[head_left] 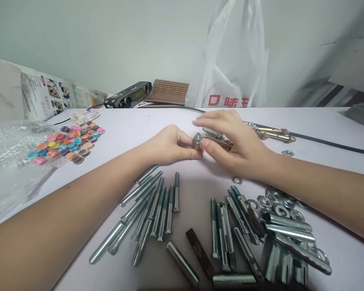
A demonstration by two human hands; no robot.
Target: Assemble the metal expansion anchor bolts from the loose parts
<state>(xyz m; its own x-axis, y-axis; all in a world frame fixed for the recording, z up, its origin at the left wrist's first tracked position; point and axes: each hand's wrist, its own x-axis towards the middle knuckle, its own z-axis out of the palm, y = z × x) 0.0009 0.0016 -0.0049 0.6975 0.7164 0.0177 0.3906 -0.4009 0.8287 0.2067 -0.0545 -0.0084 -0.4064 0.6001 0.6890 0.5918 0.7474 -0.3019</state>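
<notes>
One bolt [197, 139] stands upright, pinched in the left hand [171, 144] over the counter [197, 184]; the right hand [239, 147], loosely open, crowds it, so a slack pinch or thumb nudge could topple it

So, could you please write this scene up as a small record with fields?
Left hand: pinching an upright bolt with a nut on top
Right hand: thumb tip at that same bolt, other fingers raised
Front left: loose silvery bolts, roughly fanned out
Front right: metal sleeves, nuts and more bolts, heaped closely
Back right: brass-coloured expansion bolts near a black cable
Far left: clear plastic packaging, colourful discs
</notes>
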